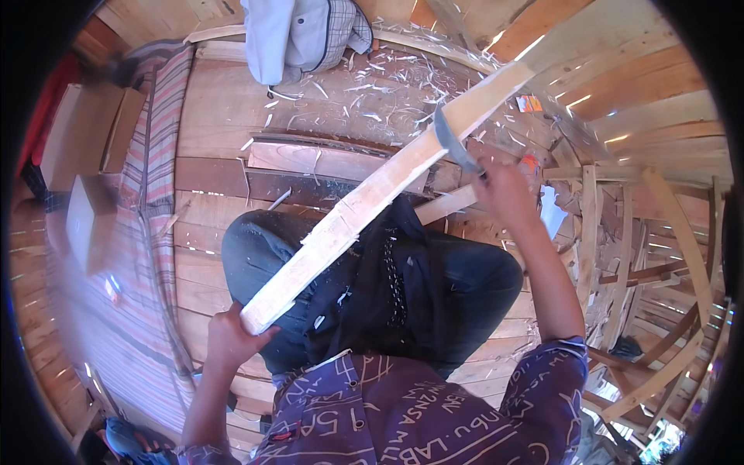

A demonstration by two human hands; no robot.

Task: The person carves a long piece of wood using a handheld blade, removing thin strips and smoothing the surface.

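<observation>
A long, pale wooden plank (333, 232) slants across my lap from lower left to upper right, its faces roughly cut. My left hand (239, 335) is closed around its near end. My right hand (504, 190) is closed on the handle of a curved knife (451, 138), most of which the fingers hide. The grey blade lies across the plank's far half, touching or just above the wood; I cannot tell which. Under the plank my dark trousers (473, 279) and a dark cloth show, with light chips on them.
Wood shavings (372, 93) litter the plank floor ahead, near a grey garment (291, 39). Reddish boards (318, 159) lie beyond my knees. A striped mat (147, 194) with cardboard boxes (81, 132) is at left. At right stands a wooden frame (666, 271) against the wall.
</observation>
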